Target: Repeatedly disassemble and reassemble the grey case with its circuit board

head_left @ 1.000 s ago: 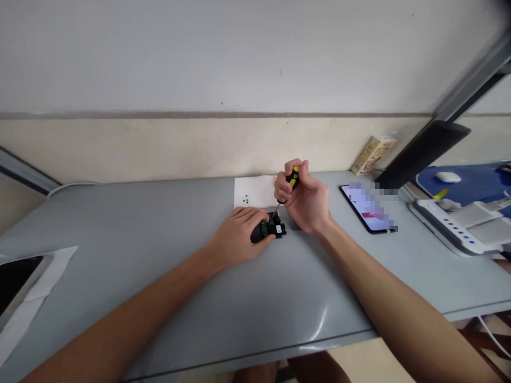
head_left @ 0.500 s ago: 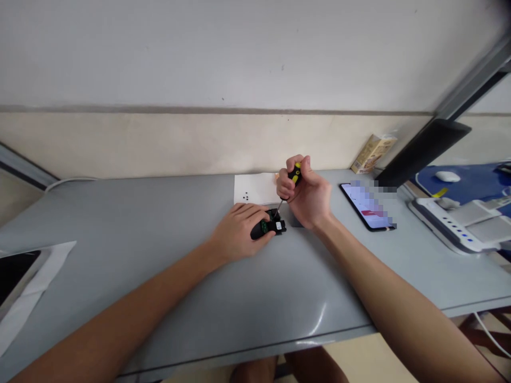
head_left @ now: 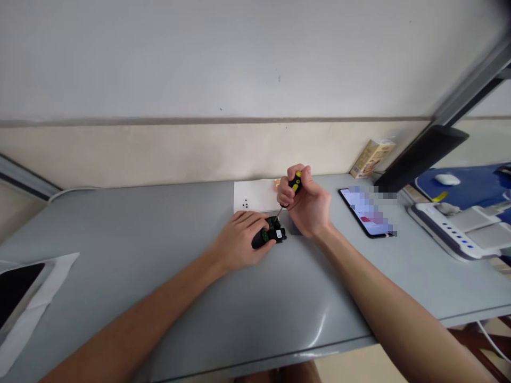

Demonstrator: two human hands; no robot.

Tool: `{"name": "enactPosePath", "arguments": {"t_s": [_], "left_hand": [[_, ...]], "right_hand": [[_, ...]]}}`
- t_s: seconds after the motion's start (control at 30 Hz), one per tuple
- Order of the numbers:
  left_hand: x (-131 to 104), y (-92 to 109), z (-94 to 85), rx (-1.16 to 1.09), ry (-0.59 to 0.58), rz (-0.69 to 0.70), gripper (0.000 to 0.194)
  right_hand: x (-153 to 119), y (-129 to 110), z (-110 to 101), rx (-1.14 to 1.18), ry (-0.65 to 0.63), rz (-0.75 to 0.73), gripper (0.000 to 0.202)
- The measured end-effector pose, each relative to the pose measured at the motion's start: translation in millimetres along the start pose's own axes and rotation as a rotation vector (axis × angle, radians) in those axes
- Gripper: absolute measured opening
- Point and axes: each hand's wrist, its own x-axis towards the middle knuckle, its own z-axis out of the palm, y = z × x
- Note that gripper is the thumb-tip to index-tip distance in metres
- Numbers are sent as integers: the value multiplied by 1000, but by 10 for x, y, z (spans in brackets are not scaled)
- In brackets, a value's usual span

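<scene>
Near the middle of the grey table (head_left: 167,229), my left hand (head_left: 240,239) grips a small black device (head_left: 275,234) with green circuit board showing. My right hand (head_left: 305,199) is wrapped round the black and yellow handle of a screwdriver (head_left: 296,182). The screwdriver's shaft slants down, its tip at the upper part of the device. Behind the device, a white sheet (head_left: 255,192) bears several tiny black pieces (head_left: 245,204). An orange thing (head_left: 277,183) lies on the sheet, partly hidden by my right hand. A dark grey object beneath that hand is mostly covered.
To the right lie a phone (head_left: 365,213) and a white power strip (head_left: 443,229) with plugs. A small carton (head_left: 371,158) stands by the wall beside a black upright panel (head_left: 423,159). A white mouse (head_left: 447,180) rests on a blue mat. A dark-screened device (head_left: 19,287) is at left.
The camera view has tilted slightly upward, so the table and hands appear lower. Both hands keep their holds, and the screwdriver is still at the device.
</scene>
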Motion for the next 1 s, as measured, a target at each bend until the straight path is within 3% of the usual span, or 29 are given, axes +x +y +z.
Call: {"name": "enactPosePath", "arguments": {"t_s": [1.0], "left_hand": [[-21, 10, -15, 52, -38, -19, 27]], "right_hand": [[-11, 44, 3, -3, -72, -24, 36]]}}
